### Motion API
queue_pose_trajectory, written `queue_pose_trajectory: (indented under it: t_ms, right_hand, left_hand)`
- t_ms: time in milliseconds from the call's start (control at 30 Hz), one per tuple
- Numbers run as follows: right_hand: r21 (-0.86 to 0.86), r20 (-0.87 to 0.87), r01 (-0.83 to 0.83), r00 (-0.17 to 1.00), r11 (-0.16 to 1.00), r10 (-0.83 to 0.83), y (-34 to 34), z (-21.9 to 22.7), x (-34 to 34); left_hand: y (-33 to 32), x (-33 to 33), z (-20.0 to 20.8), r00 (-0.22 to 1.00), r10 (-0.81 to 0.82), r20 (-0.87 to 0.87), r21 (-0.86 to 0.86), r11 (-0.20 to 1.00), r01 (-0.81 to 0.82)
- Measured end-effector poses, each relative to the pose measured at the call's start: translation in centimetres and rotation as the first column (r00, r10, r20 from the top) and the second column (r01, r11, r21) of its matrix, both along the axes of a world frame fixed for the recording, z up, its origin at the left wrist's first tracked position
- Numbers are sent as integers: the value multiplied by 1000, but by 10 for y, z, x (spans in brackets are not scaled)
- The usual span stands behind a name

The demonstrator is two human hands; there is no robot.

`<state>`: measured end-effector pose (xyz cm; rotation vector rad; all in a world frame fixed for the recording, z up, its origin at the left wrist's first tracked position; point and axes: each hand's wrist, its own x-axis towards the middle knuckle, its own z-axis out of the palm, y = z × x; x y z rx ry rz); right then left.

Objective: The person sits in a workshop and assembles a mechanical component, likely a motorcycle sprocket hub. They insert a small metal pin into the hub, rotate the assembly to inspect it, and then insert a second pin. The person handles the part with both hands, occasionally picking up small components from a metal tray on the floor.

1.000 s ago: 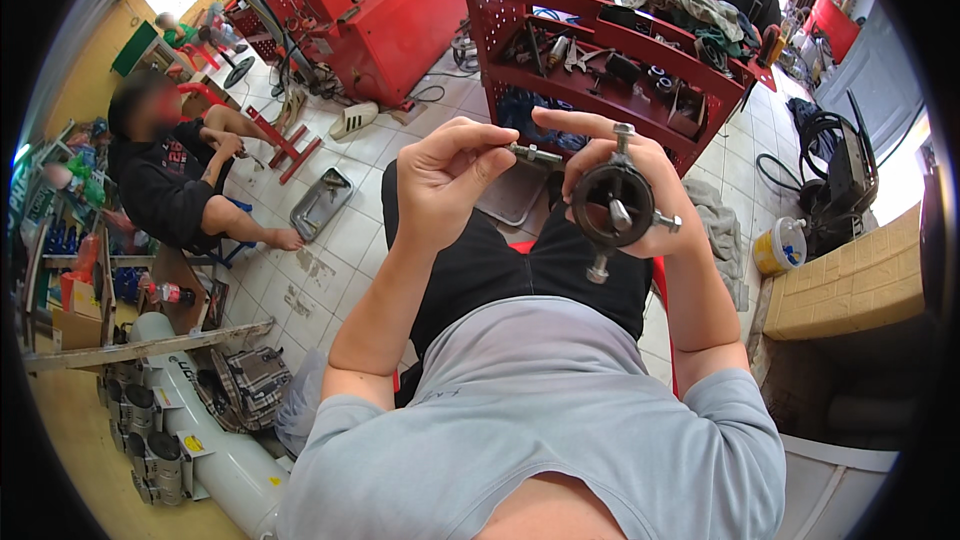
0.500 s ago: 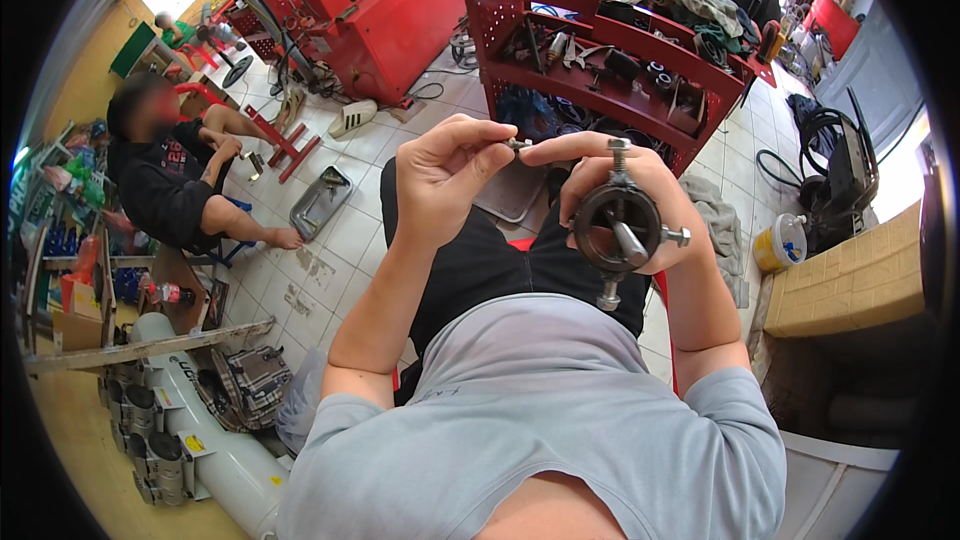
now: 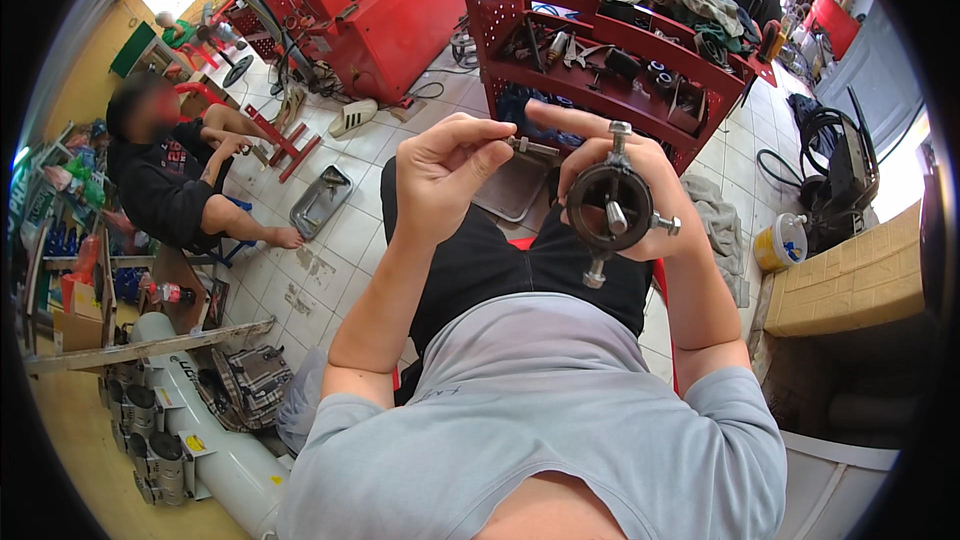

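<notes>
Between thumb and fingertips of my left hand (image 3: pixel 438 175), raised over my lap, is a small metal bolt (image 3: pixel 538 148) held by one end. Its shank points toward my right hand (image 3: pixel 655 180). That hand is wrapped round a dark metal ring (image 3: pixel 641 210), with its index finger stretched out above the bolt, apart from it. Bolts stick out of the ring at the top (image 3: pixel 619 132), right and bottom, and another bolt (image 3: pixel 616 217) shows inside its opening. Some of the right fingers are hidden behind the ring.
Ahead stands a red tool cart (image 3: pixel 600 12) with spanners and rags on it. A metal tray (image 3: pixel 512 195) lies on the floor beyond my knees, another tray (image 3: pixel 322 202) to the left. A seated person (image 3: pixel 165 165) is at the left; a white bucket (image 3: pixel 780 243) stands right.
My right index finger has lifted off the bolt, whose shank now shows. The ring has tilted and shifted slightly left. My left hand has stayed in place.
</notes>
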<state>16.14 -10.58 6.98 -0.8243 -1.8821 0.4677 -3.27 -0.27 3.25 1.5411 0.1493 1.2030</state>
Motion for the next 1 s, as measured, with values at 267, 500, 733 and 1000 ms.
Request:
queue_pose_trajectory:
  t_ms: [267, 500, 733, 1000]
  right_hand:
    - [-1, -9, -123, 992, 992, 123, 3, -2, 1]
    - [2, -7, 14, 1000, 1000, -14, -2, 2, -1]
    - [29, 20, 38, 999, 999, -39, -2, 0, -3]
    - [20, 15, -83, 996, 996, 82, 0, -1, 1]
  left_hand:
    - [-3, 1, 1, 1000, 3, 17, 3, 1000, -3]
    - [0, 0, 0, 1000, 1, 3, 43, 999, -1]
    - [-2, 2, 0, 1000, 3, 1, 8, 1000, -3]
    - [-3, 4, 1, 999, 38, -9, -2, 999, -38]
